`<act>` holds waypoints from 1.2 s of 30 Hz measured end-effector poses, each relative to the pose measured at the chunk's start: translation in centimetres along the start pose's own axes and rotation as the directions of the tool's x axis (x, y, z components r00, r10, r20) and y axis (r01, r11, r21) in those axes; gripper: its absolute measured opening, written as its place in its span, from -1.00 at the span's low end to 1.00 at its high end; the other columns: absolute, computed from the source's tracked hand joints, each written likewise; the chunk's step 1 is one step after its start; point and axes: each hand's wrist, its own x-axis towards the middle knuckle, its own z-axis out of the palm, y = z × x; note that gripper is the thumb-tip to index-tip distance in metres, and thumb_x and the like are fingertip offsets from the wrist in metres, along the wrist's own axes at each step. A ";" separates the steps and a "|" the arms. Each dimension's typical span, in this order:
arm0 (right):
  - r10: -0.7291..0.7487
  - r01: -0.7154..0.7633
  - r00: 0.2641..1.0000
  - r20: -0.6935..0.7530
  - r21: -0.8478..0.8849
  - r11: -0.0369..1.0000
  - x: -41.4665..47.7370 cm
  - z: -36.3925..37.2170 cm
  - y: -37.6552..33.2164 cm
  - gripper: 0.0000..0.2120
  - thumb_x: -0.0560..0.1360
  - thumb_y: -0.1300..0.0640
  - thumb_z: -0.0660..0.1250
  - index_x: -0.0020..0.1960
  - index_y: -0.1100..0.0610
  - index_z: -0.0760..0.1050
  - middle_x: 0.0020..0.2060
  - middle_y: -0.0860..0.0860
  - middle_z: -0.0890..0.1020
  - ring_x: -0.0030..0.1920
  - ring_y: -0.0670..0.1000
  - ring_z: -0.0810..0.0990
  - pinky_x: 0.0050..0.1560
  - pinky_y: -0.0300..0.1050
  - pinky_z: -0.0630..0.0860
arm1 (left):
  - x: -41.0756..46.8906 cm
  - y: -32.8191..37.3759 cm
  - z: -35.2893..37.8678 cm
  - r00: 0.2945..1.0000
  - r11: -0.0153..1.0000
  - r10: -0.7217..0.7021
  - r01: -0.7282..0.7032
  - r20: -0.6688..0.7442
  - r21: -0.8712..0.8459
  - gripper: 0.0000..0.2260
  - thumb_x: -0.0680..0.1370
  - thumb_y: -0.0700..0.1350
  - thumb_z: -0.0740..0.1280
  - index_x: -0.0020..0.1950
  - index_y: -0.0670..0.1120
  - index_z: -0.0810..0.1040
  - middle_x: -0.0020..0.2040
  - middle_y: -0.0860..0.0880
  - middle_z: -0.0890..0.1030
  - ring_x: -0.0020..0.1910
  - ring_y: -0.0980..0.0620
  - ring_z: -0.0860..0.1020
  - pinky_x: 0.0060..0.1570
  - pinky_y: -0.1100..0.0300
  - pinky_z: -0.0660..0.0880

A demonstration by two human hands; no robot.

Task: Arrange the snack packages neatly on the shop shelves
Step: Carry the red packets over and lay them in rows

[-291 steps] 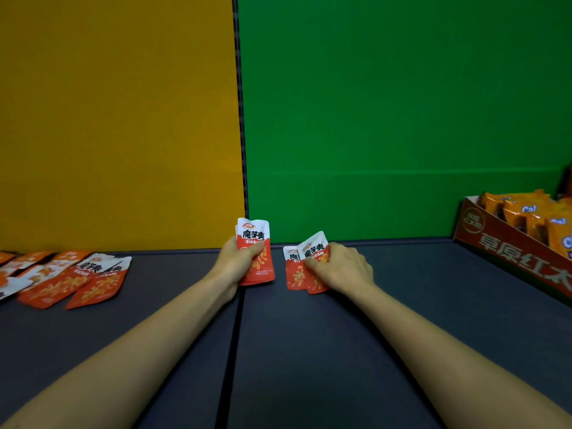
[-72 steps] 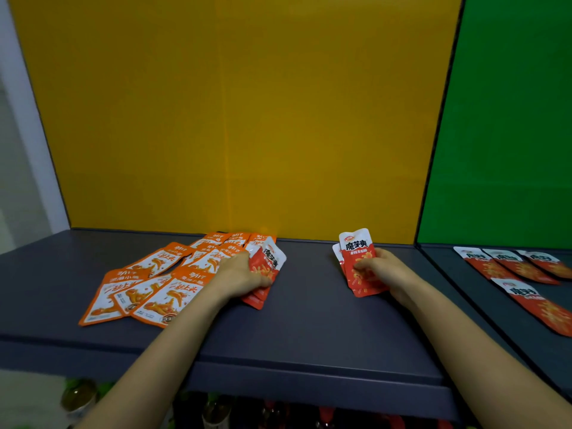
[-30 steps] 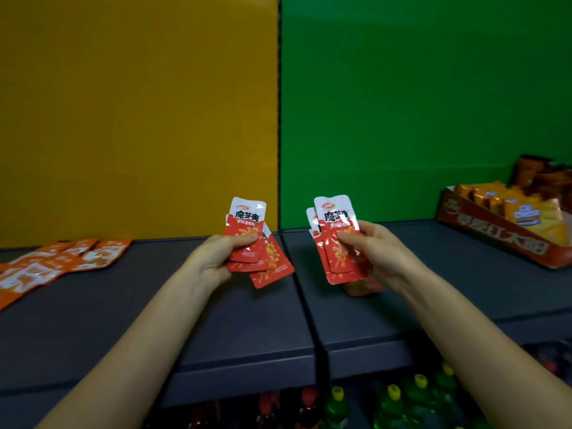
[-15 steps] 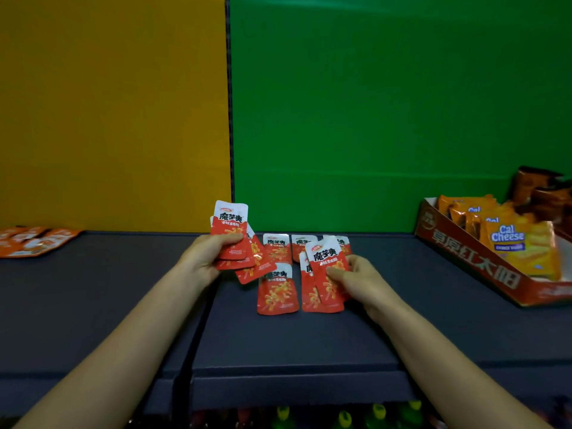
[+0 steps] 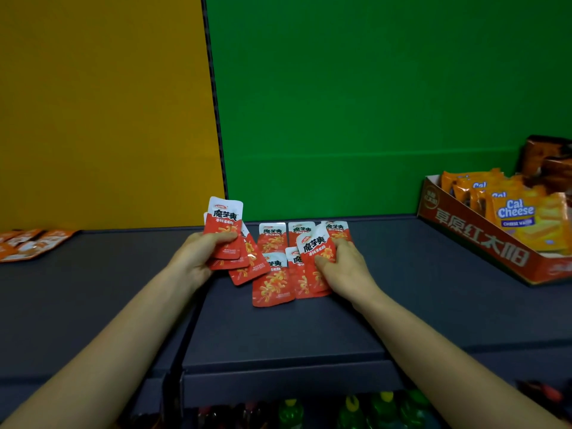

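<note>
A fan of small red-and-white foil snack sachets [image 5: 224,230] is gripped upright in the left hand [image 5: 198,258] at the centre of the frame, the thumb curled over the front one, above the seam between two boards of the dark grey shelf [image 5: 433,305]. Just right of it, a further tilted sachet [image 5: 315,252] of the same kind is pinched by the right hand [image 5: 343,267], thumb on its printed face and fingers behind; how many lie under it cannot be told. More matching sachets laid flat [image 5: 272,280] are seen between and behind the two hands, in a back row near the green rear panel [image 5: 371,103] and a nearer row partly covered by the pinched one. A red cardboard display tray [image 5: 479,243] filled with orange Cal Cheese wafer packs [image 5: 520,218] is set at the right edge. Flat orange packets [image 5: 28,243] are spread at the left edge, below the yellow rear panel [image 5: 93,103]. Green-capped bottles [image 5: 349,410] are glimpsed along the bottom, under the shelf
</note>
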 end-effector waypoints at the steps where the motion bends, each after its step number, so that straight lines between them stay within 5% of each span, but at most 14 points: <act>1: -0.009 0.009 1.000 -0.006 -0.004 1.000 0.0 0.1 0.0 -0.62 0.55 0.10 0.21 0.31 0.25 0.33 0.28 0.14 0.39 0.28 0.15 0.40 0.30 0.01 0.34 | 0.0 0.0 0.0 1.000 1.000 0.001 -0.001 0.002 -0.002 -0.90 0.45 -0.27 0.39 -0.11 -0.12 0.51 -0.22 -0.11 0.62 -0.29 -0.02 0.60 -0.58 0.22 0.54; 7: 0.176 -0.157 0.984 -0.006 0.416 0.896 0.6 -1.8 1.0 -0.85 0.56 0.08 0.19 0.08 0.12 0.40 0.08 0.12 0.60 0.04 0.08 0.57 0.14 0.00 0.49 | -0.4 0.2 -0.5 0.999 0.999 -0.007 0.008 0.032 -0.046 -0.91 0.45 -0.26 0.39 -0.15 -0.12 0.51 -0.44 -0.05 0.66 -0.46 0.03 0.63 -0.59 0.23 0.52; 10: 0.214 -0.184 0.975 -0.067 0.304 0.935 0.8 -3.4 2.3 -0.78 0.54 0.07 0.20 0.12 0.18 0.41 0.00 0.09 0.59 -0.05 0.05 0.55 -0.02 -0.07 0.45 | -0.8 0.2 -0.6 0.997 0.999 -0.013 0.015 0.070 -0.037 -0.92 0.45 -0.25 0.39 -0.13 -0.11 0.51 -0.49 -0.02 0.65 -0.48 0.05 0.63 -0.58 0.24 0.53; 15: 0.199 -0.206 0.977 -0.071 -0.097 0.974 0.3 -3.0 2.4 -0.67 0.54 0.02 0.18 0.22 0.19 0.33 0.15 0.15 0.55 0.18 0.19 0.50 0.20 0.02 0.40 | -1.4 0.0 -0.4 0.985 1.000 -0.010 0.012 0.171 -0.011 -0.94 0.46 -0.20 0.38 -0.10 -0.11 0.53 -0.43 -0.03 0.68 -0.48 0.05 0.64 -0.56 0.22 0.54; 19: 0.120 -0.158 0.982 -0.145 -0.282 0.946 -0.3 -2.4 1.9 -0.64 0.55 0.00 0.16 0.20 0.24 0.31 0.16 0.17 0.54 0.18 0.22 0.48 0.14 0.01 0.36 | -1.8 -0.1 -0.2 0.973 1.000 0.004 0.000 0.232 -0.019 -0.95 0.47 -0.17 0.37 -0.09 -0.11 0.54 -0.41 -0.04 0.68 -0.45 0.04 0.65 -0.52 0.20 0.56; 25: 0.060 -0.127 0.971 -0.229 -0.290 0.948 -1.0 -2.5 2.1 -0.58 0.51 -0.04 0.24 0.22 0.24 0.33 0.19 0.16 0.43 0.20 0.19 0.42 0.19 0.03 0.34 | -2.8 -0.2 0.1 0.962 0.999 0.044 -0.039 0.269 -0.024 -0.90 0.46 -0.15 0.39 -0.06 -0.10 0.54 -0.36 -0.06 0.70 -0.41 0.00 0.67 -0.46 0.14 0.58; 29: -0.194 0.132 0.927 -0.320 -0.205 0.970 -2.0 -2.9 0.4 -0.72 0.54 -0.04 0.21 0.15 0.10 0.43 0.11 0.03 0.46 0.17 0.07 0.44 0.17 -0.02 0.33 | -4.0 -0.3 0.4 0.949 0.998 0.066 -0.062 0.310 -0.023 -0.87 0.46 -0.16 0.40 -0.02 -0.10 0.54 -0.34 -0.05 0.70 -0.40 0.01 0.67 -0.47 0.16 0.57; 33: -0.198 0.206 0.970 -0.140 0.044 0.978 -3.0 -1.7 -3.0 -0.76 0.48 -0.23 0.20 -0.09 -0.09 0.49 -0.25 -0.27 0.48 -0.12 -0.15 0.51 -0.12 -0.17 0.38 | -5.6 -1.1 1.0 0.918 0.996 0.075 -0.089 0.390 0.017 -0.80 0.40 -0.16 0.43 -0.01 -0.11 0.55 -0.30 -0.06 0.71 -0.37 0.01 0.67 -0.42 0.18 0.59; 36: -0.153 0.154 0.988 -0.020 0.126 0.980 -3.1 -0.2 -4.9 -0.56 0.39 -0.33 0.26 0.02 0.00 0.50 -0.23 -0.21 0.57 -0.11 -0.11 0.55 -0.07 -0.10 0.48 | -7.0 -1.7 1.3 0.888 0.991 0.115 -0.136 0.445 0.015 -0.77 0.35 -0.18 0.45 -0.02 -0.11 0.57 -0.28 -0.07 0.71 -0.38 0.03 0.66 -0.40 0.23 0.58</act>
